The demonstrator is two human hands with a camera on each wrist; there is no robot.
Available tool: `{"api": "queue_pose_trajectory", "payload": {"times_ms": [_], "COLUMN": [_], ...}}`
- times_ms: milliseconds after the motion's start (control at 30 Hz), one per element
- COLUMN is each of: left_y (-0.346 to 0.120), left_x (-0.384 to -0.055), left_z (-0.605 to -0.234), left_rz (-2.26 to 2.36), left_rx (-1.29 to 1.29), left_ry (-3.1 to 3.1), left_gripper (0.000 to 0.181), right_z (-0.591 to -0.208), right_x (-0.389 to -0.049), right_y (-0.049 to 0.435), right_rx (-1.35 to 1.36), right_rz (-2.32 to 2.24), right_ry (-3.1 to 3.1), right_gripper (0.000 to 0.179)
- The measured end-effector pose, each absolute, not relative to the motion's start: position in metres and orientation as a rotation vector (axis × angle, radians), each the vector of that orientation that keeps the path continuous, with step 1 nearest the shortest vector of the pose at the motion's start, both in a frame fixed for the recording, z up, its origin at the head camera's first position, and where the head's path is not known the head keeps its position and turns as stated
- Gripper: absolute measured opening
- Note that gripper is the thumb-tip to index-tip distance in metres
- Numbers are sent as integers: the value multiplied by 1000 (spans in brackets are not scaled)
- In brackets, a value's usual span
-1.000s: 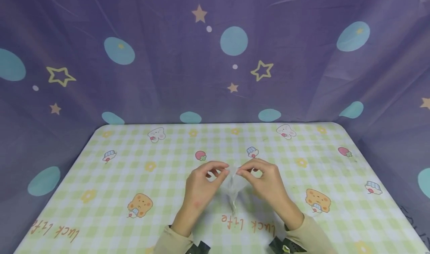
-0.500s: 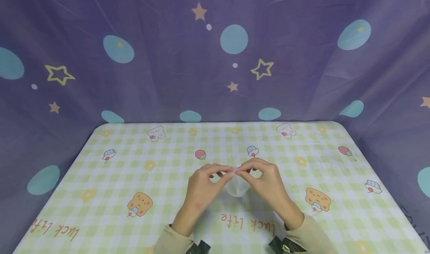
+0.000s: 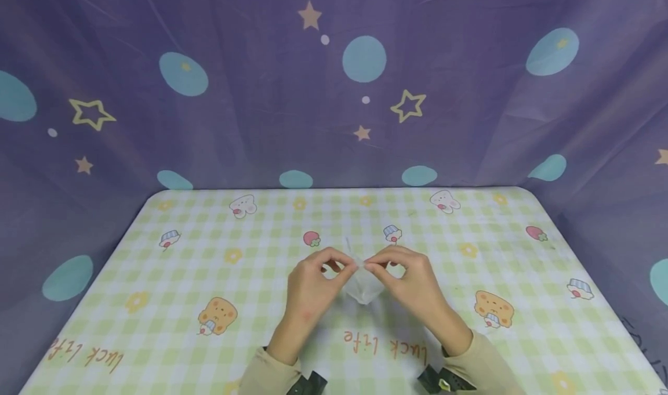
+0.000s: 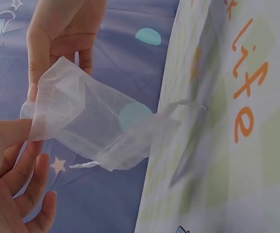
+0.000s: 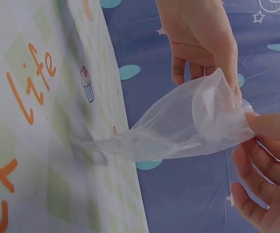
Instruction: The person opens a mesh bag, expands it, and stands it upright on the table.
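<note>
Between both hands hangs a sheer white mesh drawstring bag (image 3: 363,293), its walls see-through in the left wrist view. My left hand (image 3: 315,282) pinches the bag's upper edge between thumb and fingertips. Close beside it, my right hand (image 3: 412,276) pinches the same edge from the other side. The fingertips of the two hands are a small gap apart. A twisted white cord (image 4: 85,165) sticks out from the bag in the left wrist view. Toward the table, the bag narrows to a crumpled end (image 5: 101,144) in the right wrist view.
A green-and-white checked tablecloth (image 3: 261,319) with printed cartoon figures and lettering covers the table below the hands. Behind it and at both sides hangs a purple curtain (image 3: 261,93) with stars and blue ovals. Dark wrist straps (image 3: 308,383) sit at the sleeves.
The bag hung narrow with a dangling tail; now it looks wider and shorter, and a thin strand points away beyond the fingertips. My hands came together, then parted slightly, the left drawing back.
</note>
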State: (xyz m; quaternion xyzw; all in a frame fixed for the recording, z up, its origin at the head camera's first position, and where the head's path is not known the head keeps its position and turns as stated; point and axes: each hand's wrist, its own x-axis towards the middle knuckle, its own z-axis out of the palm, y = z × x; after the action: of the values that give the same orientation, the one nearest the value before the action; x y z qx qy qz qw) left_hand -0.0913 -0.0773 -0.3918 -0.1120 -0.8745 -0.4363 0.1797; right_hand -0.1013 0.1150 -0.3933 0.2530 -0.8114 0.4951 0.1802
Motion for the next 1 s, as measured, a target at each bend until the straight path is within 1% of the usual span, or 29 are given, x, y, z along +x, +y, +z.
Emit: {"api": "queue_pose_trajectory", "payload": {"times_ms": [167,367,500,600,833,1000], "left_y": [-76,-75,-76,-77,-79,-78], "left_x": [-92,-90,-90,-90,-90,-91], "left_z": [-392,-389,-389,-389,-389,-391], "left_rz": [-1226,-1203,-1133,-1094,-1094,-1084], "left_rx": [-323,-359,-348,-314,-247,-265], "left_ry": [-2488,-2537,-2539,-2500,-2435,-2458], "left_gripper": [11,21,14,9,10,12], "right_z": [-392,-394,-395,-393,-392,-392], "right_x": [-101,-102,-103,-101,-99,-99], "right_y": [116,117,116,115,114,115], "right_rx": [708,697,704,691,646,643], "right_rz": [1378,1355,1365,1360,1304,1311], "right_ry": [-2286,-2308,-2296,-2341,-2441,-2413], "right_gripper": [14,13,16,15,11,10]}}
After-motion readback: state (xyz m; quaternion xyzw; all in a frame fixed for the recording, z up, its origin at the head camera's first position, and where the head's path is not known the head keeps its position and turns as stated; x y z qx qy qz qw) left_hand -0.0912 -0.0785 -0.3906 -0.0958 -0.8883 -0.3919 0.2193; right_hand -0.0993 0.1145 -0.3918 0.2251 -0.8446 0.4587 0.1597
